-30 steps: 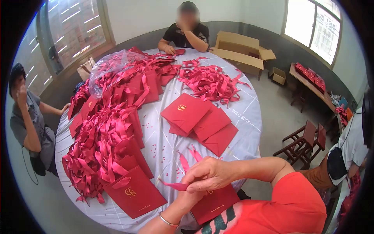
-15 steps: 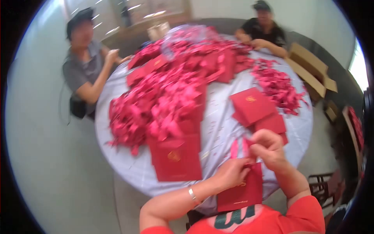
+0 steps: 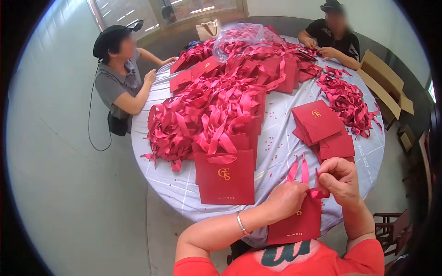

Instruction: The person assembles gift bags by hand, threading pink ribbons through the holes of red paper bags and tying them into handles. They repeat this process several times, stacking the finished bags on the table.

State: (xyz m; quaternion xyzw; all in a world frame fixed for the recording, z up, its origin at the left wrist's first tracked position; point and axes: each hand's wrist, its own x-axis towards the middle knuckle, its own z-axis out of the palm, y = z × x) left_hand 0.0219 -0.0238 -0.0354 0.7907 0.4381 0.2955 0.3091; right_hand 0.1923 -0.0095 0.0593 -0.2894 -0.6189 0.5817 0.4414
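A red paper gift bag (image 3: pixel 300 226) with gold lettering lies at the table's near edge, in front of my shirt. My left hand (image 3: pixel 289 197), with a silver bracelet on its wrist, is closed at the bag's top edge. Pink ribbon handles (image 3: pixel 304 171) stand up beyond its fingers. To the right, my right hand (image 3: pixel 341 180) pinches the thin end of a ribbon between thumb and forefinger. A short stretch of pink ribbon (image 3: pixel 316 193) shows between the hands. My left fingertips are partly hidden.
Stacked red bags (image 3: pixel 317 124) lie beyond my right hand. More bags (image 3: pixel 225 184) and a ribbon heap (image 3: pixel 202 115) fill the left. Loose ribbons (image 3: pixel 347 103) lie at right. Two people sit across the round table (image 3: pixel 271 138). A cardboard box (image 3: pixel 384 83) stands beyond the right edge.
The view has shifted and sharpened, so the scene sits further right. Ribbon now shows between my two hands. The person at left has lowered a raised hand to the table edge.
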